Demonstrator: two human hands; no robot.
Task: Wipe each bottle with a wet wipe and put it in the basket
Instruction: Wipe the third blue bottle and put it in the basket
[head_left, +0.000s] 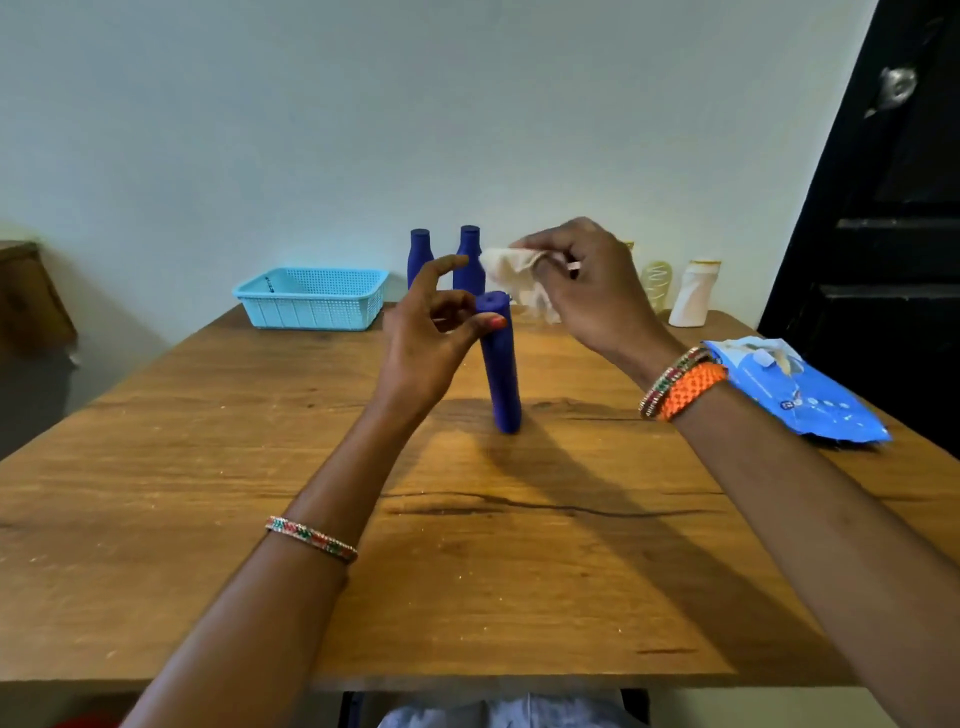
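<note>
Holding wet wipe bunched in right hand, above blue bottle upright mid-table. Left hand fingers loosely spread, thumb touching bottle neck, no grip. Basket appears empty; four bottles wait behind. Task looks barely begun.

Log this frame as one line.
left hand: steadies blue bottle | right hand: grips wet wipe | basket: no bottle visible
</note>
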